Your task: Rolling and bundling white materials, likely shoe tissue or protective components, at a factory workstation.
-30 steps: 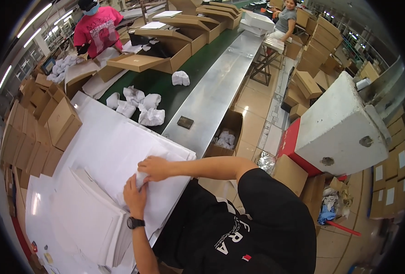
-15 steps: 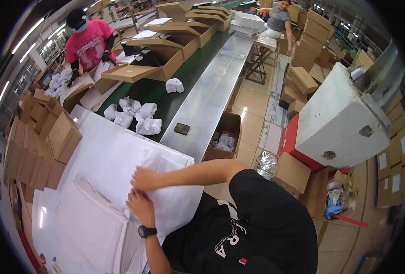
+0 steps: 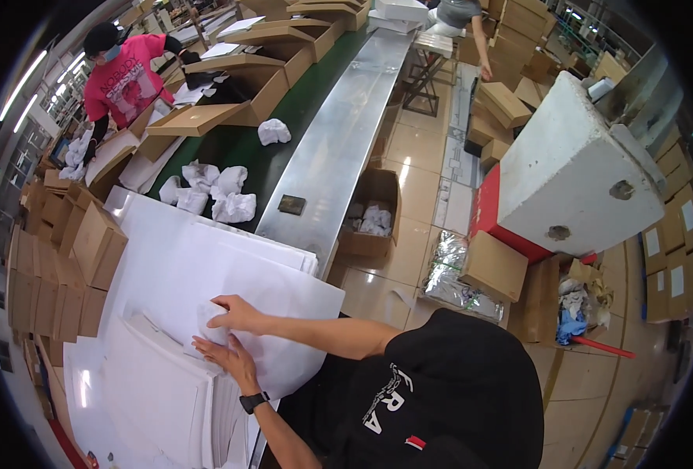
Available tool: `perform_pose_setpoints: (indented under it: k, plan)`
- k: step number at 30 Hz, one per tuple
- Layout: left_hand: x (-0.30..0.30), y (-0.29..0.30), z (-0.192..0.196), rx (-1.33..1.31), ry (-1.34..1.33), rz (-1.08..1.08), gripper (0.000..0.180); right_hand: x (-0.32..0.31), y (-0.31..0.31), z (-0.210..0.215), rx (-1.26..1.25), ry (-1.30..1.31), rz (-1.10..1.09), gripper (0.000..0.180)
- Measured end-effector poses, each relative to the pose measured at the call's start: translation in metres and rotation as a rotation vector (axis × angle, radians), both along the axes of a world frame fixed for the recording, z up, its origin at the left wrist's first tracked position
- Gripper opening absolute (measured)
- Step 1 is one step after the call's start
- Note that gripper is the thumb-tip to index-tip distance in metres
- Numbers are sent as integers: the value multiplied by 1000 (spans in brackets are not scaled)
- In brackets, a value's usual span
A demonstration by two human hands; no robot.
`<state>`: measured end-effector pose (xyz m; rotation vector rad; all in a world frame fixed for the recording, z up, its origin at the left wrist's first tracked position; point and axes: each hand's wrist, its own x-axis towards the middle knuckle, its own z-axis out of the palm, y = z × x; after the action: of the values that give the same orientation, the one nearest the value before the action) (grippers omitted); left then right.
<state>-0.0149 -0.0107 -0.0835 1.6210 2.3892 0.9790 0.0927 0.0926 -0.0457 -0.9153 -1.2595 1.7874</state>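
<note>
A crumpled ball of white paper (image 3: 209,319) rests over the large white sheets (image 3: 284,281) on the table. My right hand (image 3: 239,316) is closed against the ball's right side, its thumb and fingers gripping it. Just below, my left hand (image 3: 233,361), with a black watch on the wrist, has its fingers stretched out along the ball's lower edge. Beside my left hand lies a thick stack of white paper (image 3: 159,375).
Several crumpled paper balls (image 3: 229,187) lie on the green conveyor belt (image 3: 284,117) with open cardboard boxes. A small dark block (image 3: 291,205) sits on the metal ledge (image 3: 323,156). Folded cartons (image 3: 100,242) stand at left. A person in pink (image 3: 131,82) works across the belt.
The loose paper under my hands is now a compact ball. Both hands have shifted slightly left and downward, and my left fingers have spread. The view has tilted a little.
</note>
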Motion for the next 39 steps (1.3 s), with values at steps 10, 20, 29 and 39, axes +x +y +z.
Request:
perform_pose_setpoints:
  k: [10,20,29,39]
  plan:
    - [83,-2,107,427,-922,-11,82,94,12,36,-305,502,433,46]
    - [80,-8,111,434,-844,-335,51,94,-7,86,427,-137,-264,37]
    - [71,-11,151,414,-953,-33,65,89,-41,110,676,-119,-424,25]
    - [88,8,146,394,-1774,-9,43,71,-40,107,350,221,119,29]
